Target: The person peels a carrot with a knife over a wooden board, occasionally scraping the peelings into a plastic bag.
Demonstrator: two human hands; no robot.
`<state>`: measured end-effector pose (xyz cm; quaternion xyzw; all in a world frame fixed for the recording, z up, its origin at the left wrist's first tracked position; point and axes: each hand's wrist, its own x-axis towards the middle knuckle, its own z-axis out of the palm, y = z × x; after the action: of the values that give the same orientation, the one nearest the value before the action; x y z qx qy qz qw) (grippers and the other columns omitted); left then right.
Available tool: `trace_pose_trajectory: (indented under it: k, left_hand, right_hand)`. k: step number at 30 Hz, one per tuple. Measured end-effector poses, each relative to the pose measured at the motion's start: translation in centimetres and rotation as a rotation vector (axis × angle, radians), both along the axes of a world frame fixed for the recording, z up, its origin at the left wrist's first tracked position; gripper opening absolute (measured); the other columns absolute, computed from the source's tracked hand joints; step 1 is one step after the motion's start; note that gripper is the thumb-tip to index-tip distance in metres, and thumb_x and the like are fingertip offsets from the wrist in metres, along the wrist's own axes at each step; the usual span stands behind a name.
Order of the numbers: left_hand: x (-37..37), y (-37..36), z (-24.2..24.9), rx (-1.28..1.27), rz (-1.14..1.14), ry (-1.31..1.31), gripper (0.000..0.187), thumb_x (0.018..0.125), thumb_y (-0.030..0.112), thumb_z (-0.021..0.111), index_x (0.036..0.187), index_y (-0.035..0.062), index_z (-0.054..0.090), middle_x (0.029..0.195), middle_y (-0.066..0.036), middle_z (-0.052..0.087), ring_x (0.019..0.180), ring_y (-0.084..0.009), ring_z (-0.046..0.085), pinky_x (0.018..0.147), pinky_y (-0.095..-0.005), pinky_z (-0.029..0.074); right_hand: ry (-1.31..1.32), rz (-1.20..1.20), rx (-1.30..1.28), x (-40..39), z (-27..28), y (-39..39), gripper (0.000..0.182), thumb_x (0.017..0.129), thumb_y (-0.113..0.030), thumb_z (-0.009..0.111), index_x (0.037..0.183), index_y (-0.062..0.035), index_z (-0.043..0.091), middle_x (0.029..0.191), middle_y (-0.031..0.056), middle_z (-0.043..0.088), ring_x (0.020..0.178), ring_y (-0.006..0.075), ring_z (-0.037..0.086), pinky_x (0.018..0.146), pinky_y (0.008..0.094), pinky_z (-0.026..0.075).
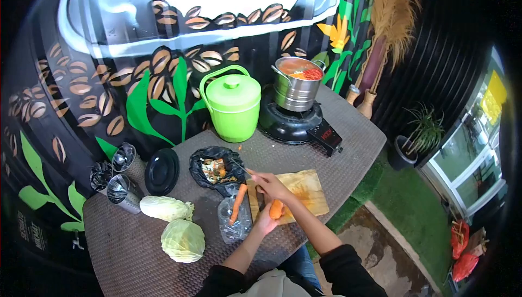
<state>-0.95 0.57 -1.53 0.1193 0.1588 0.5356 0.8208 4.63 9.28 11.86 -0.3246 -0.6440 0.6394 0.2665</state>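
Observation:
My left hand (pixel 265 222) is closed round a short orange carrot (pixel 277 209) over the near left part of a wooden cutting board (pixel 312 191). Just above it, my right hand (pixel 270 184) grips a knife (pixel 247 171), whose thin blade points up and left toward a black plastic bag (pixel 202 154) holding scraps. Orange stains mark the board. Another carrot (pixel 238 204) lies on a clear plastic bag (pixel 234 232) left of the board.
A cabbage (pixel 183 240) and a longer pale one (pixel 165 208) lie at the left, near metal utensil holders (pixel 124 194) and a black lid (pixel 162 172). Behind stand a green lidded bucket (pixel 232 109) and a steel pot (pixel 297 91) on a black stove (pixel 291 123).

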Motion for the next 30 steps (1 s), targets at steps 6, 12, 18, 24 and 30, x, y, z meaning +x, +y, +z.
trace_pose_trajectory:
  k: [6,12,18,24,30]
  left_hand:
    - [0.0,-0.8,-1.1,-0.179,0.047,0.011,0.036,0.098,0.040,0.046,0.119,0.0118,0.054,0.111,-0.006,0.061,0.100,-0.0208,0.060,0.081,-0.0390,0.052]
    - [0.2,-0.6,-0.2,-0.130,0.045,0.056,0.039,0.098,0.037,0.046,0.122,0.0069,0.052,0.112,-0.007,0.060,0.100,-0.0202,0.060,0.080,-0.0387,0.053]
    - [0.0,-0.4,-0.4,-0.084,0.022,-0.033,0.042,0.099,0.040,0.043,0.125,0.0085,0.049,0.114,-0.006,0.058,0.100,-0.0180,0.057,0.083,-0.0356,0.050]
    - [0.4,0.4,-1.9,-0.140,-0.020,-0.014,0.041,0.100,0.041,0.042,0.127,0.0115,0.048,0.122,-0.006,0.054,0.109,-0.0178,0.053,0.088,-0.0372,0.048]
    - [0.7,0.0,-0.3,-0.234,0.031,0.128,0.036,0.102,0.035,0.036,0.127,0.0112,0.048,0.124,-0.007,0.054,0.111,-0.0190,0.053,0.092,-0.0406,0.047]
  right_hand:
    - [-0.467,0.051,0.698,-9.6,2.1,2.4,0.038,0.094,-0.025,0.050,0.130,-0.0364,0.053,0.092,0.0169,0.067,0.082,0.0371,0.064,0.072,0.0474,0.050]
    - [-0.391,0.000,0.764,-12.3,-0.3,2.5,0.031,0.092,-0.026,0.055,0.123,-0.0265,0.061,0.091,0.0203,0.067,0.084,0.0384,0.064,0.075,0.0439,0.051]
    - [-0.511,-0.002,0.613,-12.2,-0.3,3.7,0.039,0.086,-0.036,0.062,0.116,-0.0111,0.066,0.090,0.0260,0.065,0.085,0.0385,0.065,0.076,0.0425,0.051]
    - [-0.485,-0.059,0.710,-11.1,-0.2,4.8,0.041,0.081,-0.034,0.067,0.114,-0.0084,0.067,0.086,0.0243,0.066,0.079,0.0392,0.066,0.074,0.0420,0.051]
    - [-0.493,-0.025,0.810,-8.4,1.0,4.1,0.046,0.080,-0.030,0.068,0.124,-0.0158,0.062,0.094,0.0210,0.067,0.086,0.0408,0.063,0.080,0.0437,0.050]
